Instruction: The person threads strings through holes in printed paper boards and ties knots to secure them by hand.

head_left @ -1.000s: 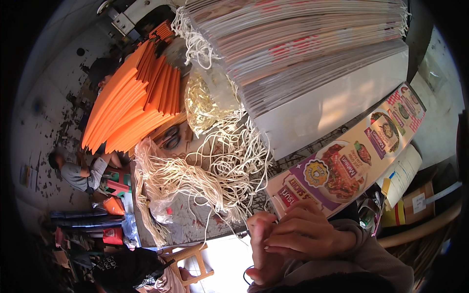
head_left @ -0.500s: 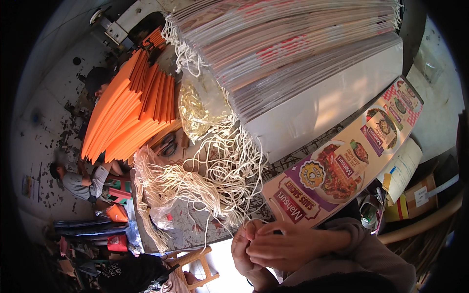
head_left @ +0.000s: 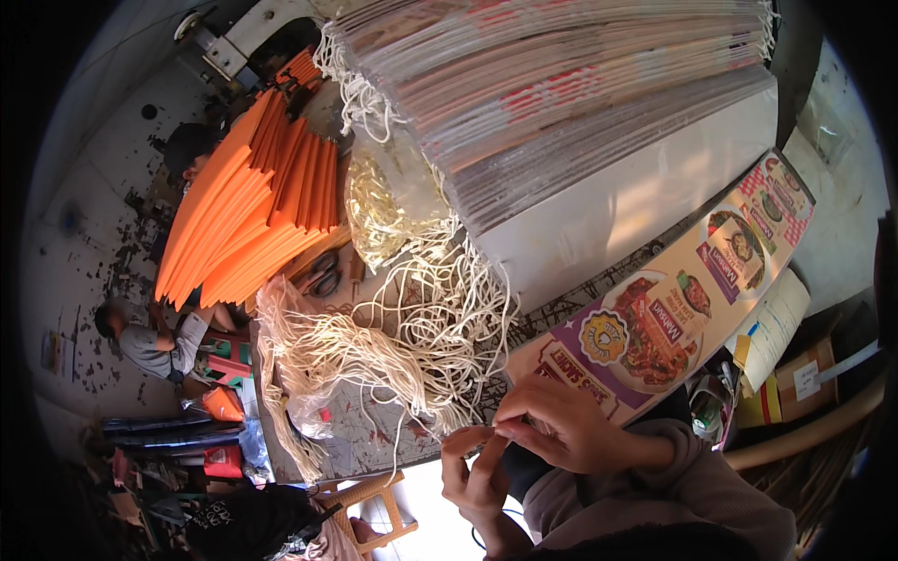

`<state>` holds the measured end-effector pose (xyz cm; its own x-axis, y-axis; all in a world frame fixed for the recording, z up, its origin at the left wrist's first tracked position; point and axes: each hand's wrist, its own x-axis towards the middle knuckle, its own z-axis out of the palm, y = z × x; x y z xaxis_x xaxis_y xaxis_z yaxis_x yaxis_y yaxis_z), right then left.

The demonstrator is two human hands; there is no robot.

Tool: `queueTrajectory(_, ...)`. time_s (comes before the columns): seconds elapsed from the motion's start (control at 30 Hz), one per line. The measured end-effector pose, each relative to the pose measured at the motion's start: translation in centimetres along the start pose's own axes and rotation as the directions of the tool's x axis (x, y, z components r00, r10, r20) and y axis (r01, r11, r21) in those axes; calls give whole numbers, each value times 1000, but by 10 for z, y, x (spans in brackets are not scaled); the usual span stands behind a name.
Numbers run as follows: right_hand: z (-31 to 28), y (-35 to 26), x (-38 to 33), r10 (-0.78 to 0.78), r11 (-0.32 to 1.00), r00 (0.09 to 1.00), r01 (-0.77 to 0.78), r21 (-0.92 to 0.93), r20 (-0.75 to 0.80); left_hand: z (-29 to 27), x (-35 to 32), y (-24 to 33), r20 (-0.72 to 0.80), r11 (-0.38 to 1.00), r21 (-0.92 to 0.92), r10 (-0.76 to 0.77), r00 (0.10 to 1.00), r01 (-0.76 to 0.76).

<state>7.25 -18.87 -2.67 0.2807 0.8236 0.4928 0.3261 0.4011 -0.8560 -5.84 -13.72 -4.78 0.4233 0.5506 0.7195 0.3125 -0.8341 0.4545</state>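
My left hand (head_left: pixel 475 472) and my right hand (head_left: pixel 563 425) meet just off the near edge of the table. Thumbs and fingertips of both are pinched together at one spot, and whatever lies between them is too small to make out. Left of them is a heap of loose white cords (head_left: pixel 440 323), some strands trailing close to my left fingers. A long printed hanging strip (head_left: pixel 669 304) with food pictures lies slantwise beyond my right hand, which covers its near corner. Behind it rises a thick stack of similar strips (head_left: pixel 599 131), knotted white cords at its ends.
A clear bag of gold-coloured small pieces (head_left: pixel 379 210) lies beside the cords, with scissors (head_left: pixel 324 274) nearby. Folded orange sheets (head_left: pixel 248 210) are piled at the left. A person (head_left: pixel 154 341) sits further off; a wooden stool (head_left: pixel 379 514) stands below the table edge.
My hands have drawn apart from an overlapped hold into a fingertip pinch. The right hand has moved up over the strip's near corner, and the left fingers have straightened somewhat.
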Motion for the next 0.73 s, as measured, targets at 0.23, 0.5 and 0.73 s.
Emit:
queueTrajectory(0.23, -2, 6, 1, -8, 998, 999, 11, 66, -42, 6, 2, -1, -32, 991, -119, -64, 997, 60)
queueTrajectory(0.5, 2, 5, 2, -3, 1000, 998, 3, 4, 70, 10, 0, 2, 22, 857, -406, -340, 940, 319)
queueTrajectory(0.73, -1, 5, 2, 33, 995, 991, -46, 93, 133, 17, -4, 3, 46, 569, -724, -524, 850, 390)
